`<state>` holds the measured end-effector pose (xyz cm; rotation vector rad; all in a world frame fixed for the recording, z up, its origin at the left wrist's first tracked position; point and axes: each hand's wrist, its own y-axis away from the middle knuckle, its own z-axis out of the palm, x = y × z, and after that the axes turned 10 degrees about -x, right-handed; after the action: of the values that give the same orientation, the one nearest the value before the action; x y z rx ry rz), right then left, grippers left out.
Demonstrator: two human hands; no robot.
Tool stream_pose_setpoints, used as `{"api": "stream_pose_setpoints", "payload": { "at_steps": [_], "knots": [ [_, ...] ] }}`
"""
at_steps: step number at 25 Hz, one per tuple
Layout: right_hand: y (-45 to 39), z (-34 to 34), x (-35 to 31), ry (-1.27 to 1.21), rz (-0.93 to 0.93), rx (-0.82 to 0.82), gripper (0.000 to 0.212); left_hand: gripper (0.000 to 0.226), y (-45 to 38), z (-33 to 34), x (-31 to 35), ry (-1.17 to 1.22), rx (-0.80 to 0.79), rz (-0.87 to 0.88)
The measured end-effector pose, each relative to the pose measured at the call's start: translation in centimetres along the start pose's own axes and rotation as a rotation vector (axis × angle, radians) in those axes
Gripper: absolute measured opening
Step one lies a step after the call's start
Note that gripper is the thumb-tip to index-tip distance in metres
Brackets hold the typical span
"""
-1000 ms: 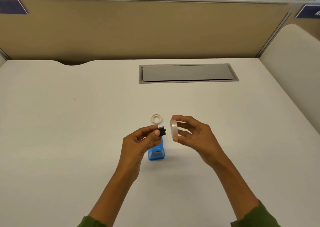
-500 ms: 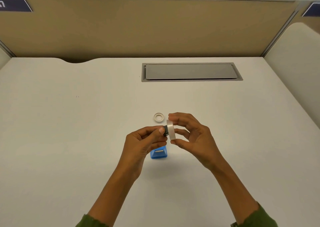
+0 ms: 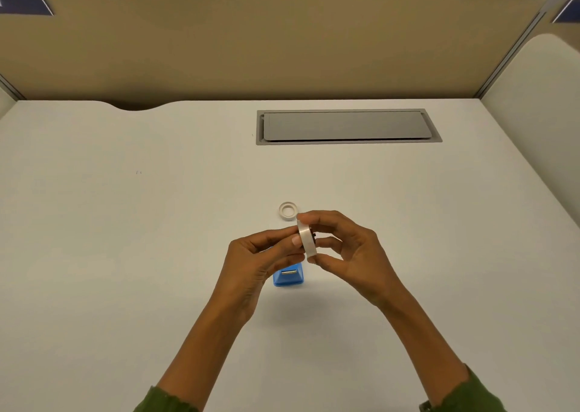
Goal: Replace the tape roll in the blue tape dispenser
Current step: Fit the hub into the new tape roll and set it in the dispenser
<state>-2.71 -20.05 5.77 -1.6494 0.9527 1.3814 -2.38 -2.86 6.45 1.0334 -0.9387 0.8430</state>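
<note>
A clear tape roll [image 3: 306, 239] is held on edge above the desk between both my hands. My right hand [image 3: 345, 254] pinches its rim from top and bottom. My left hand [image 3: 263, 254] presses against its left face. A black spindle [image 3: 313, 235] pokes out of the roll's right side. The blue tape dispenser [image 3: 288, 275] stands on the desk just below my hands, partly hidden by my left fingers. An empty white tape core [image 3: 288, 209] lies flat on the desk just beyond the roll.
A grey cable hatch [image 3: 348, 126] is set into the white desk [image 3: 125, 223] farther back. A tan partition [image 3: 251, 41] closes off the far edge. A pale curved panel [image 3: 539, 104] rises at the right.
My hands came together. The black spindle, held apart in my left hand a second ago, now sits inside the tape roll and sticks out on its right side.
</note>
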Motion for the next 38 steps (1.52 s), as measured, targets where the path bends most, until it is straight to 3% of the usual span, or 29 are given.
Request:
{"api": "stream_pose_setpoints", "payload": {
  "at_steps": [6,14,22,38],
  "knots": [
    [0.0,0.0,-0.3,-0.116,0.065,0.01,0.042,0.025,0.2,-0.6,-0.2,-0.06,0.026,0.059],
    [-1.2,0.2,1.6,0.189,0.091,-0.028,0.048,0.022,0.0,-1.4,-2.3,-0.173,0.133,0.086],
    [-3.6,0.3,4.2,0.469,0.177,0.004,0.05,0.026,-3.2,-3.7,-4.0,-0.514,0.206,0.173],
    [-4.3,0.2,7.6,0.468,0.246,-0.019,0.049,0.031,-4.8,-3.6,-6.9,-0.369,0.254,0.097]
  ]
}}
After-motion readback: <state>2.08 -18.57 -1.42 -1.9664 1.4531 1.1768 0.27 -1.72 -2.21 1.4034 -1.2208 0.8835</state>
